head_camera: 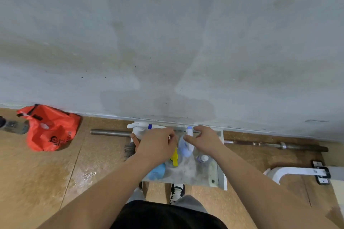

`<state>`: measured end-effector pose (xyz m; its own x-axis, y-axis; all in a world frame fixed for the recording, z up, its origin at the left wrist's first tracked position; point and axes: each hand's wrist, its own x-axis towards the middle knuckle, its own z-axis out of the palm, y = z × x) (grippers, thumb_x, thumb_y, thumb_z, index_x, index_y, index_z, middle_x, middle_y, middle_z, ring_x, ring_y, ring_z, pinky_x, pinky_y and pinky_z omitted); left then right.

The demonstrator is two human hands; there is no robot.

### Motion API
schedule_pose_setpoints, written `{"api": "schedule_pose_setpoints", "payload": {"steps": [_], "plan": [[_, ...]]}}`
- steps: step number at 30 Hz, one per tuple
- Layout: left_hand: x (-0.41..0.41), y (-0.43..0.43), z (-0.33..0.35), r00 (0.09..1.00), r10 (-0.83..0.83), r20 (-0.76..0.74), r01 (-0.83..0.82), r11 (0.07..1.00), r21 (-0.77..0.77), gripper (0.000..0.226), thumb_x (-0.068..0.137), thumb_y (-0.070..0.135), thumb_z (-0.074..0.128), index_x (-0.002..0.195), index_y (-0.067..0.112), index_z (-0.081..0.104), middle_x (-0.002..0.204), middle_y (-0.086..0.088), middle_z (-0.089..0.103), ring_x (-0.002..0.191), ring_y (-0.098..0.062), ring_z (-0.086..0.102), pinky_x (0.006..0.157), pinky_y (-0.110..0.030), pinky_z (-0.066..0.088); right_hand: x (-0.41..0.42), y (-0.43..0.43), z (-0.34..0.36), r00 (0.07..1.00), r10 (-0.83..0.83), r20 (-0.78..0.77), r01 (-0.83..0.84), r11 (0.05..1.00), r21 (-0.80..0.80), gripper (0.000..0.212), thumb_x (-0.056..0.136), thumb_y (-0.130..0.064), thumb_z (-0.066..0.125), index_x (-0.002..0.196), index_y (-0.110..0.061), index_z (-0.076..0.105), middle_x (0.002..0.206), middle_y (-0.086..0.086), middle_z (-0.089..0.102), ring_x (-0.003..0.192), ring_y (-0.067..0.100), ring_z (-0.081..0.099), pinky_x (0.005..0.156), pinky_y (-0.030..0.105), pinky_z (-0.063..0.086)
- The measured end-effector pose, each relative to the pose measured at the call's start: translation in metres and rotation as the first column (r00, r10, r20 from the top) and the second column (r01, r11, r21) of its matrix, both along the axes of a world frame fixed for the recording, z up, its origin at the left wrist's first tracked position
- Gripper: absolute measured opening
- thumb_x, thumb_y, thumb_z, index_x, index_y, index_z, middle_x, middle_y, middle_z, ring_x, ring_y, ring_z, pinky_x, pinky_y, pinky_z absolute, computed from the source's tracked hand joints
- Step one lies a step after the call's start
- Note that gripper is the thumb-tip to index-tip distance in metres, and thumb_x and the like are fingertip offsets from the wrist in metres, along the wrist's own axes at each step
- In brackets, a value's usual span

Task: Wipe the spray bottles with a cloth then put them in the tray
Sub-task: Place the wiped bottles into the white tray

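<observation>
Left hand (158, 145): over the left part of the tray, back turned up and fingers curled downward. What lies under them is hidden, so I cannot tell whether it holds anything.
Right hand (203, 140): just right of the left hand and apart from it. Its thumb and forefinger curl round the white head of the lavender spray bottle (184, 147).
Lavender spray bottle: stands in the middle of the tray, between the two hands, with its head toward the wall.
White spray bottle (140, 129): at the far left corner of the tray, close to the wall, with a blue nozzle tip. The left hand partly covers it.
Yellow-trigger bottle (175, 157): in the tray just near of the lavender one, at the edge of the left wrist.
Small bottle (202, 158): white-capped, in the tray below the right hand.
Cloth (157, 172): blue, bunched at the near left corner of the tray, partly under the left forearm.
Tray (214, 174): grey and scuffed with a white right rim, set on the floor against the wall.
Wall (167, 42): grey and stained, filling the far half of the view.
Metal bar (109, 132): lies on the floor along the wall, showing on both sides of the tray.
Red bag (50, 128): crumpled on the floor, far left.
Shoe (176, 191): black and white, just near of the tray.
</observation>
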<state>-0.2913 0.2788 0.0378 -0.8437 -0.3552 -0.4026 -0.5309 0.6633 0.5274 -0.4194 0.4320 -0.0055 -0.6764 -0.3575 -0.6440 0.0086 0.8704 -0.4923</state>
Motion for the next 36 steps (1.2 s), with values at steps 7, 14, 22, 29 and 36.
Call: {"api": "schedule_pose_setpoints", "payload": {"steps": [7,14,22,29,36], "plan": [[0.012,0.023,-0.016,0.987,0.148,0.060,-0.150,0.989,0.022,0.049,0.090,0.056,0.066,0.123,0.020,0.061,0.078,0.004,0.070,0.078,-0.012,0.067,0.076,-0.034,0.057,-0.008,-0.014,-0.008,0.946,0.293,-0.138,-0.290,0.956,0.040,0.024,0.094,-0.026,0.054,0.072,-0.017,0.052,0.073,0.001,0.057,0.076,0.026,0.057,0.061,0.031,0.038],[0.027,0.026,-0.023,0.952,0.304,-0.039,-0.294,0.941,0.165,0.022,0.098,0.034,0.062,0.105,0.015,0.072,0.089,0.001,0.075,0.085,-0.015,0.068,0.084,-0.040,0.056,-0.018,-0.034,-0.001,0.697,0.669,-0.259,-0.632,0.743,0.220,0.032,0.105,-0.026,0.045,0.135,-0.023,0.054,0.131,0.004,0.059,0.124,0.027,0.049,0.085,0.035,0.045],[0.049,0.028,-0.031,0.909,0.404,-0.102,-0.382,0.905,0.187,0.020,0.100,0.027,0.060,0.115,0.022,0.073,0.094,0.008,0.073,0.083,-0.004,0.066,0.080,-0.022,0.053,-0.009,-0.027,-0.014,0.554,0.761,-0.338,-0.694,0.646,0.318,0.041,0.104,-0.021,0.048,0.144,-0.026,0.046,0.136,-0.002,0.056,0.128,0.023,0.044,0.089,0.033,0.046],[0.073,0.013,-0.010,0.791,0.540,-0.287,-0.515,0.842,0.164,0.017,0.098,0.016,0.063,0.105,0.027,0.075,0.079,0.010,0.072,0.076,-0.005,0.065,0.065,-0.012,0.048,0.000,-0.027,-0.016,0.622,0.691,-0.369,-0.636,0.720,0.277,0.034,0.107,-0.029,0.044,0.141,-0.023,0.047,0.134,0.000,0.056,0.125,0.023,0.045,0.083,0.033,0.042],[0.099,-0.044,-0.007,0.897,0.240,-0.371,-0.321,0.931,-0.176,0.033,0.094,0.007,0.062,0.118,0.026,0.074,0.117,0.012,0.067,0.093,-0.011,0.065,0.073,-0.031,0.054,0.009,-0.020,0.001,0.750,0.462,-0.473,-0.492,0.868,0.069,0.063,0.102,-0.032,0.057,0.159,-0.017,0.034,0.149,0.010,0.048,0.131,0.033,0.047,0.102,0.043,0.048]]}}
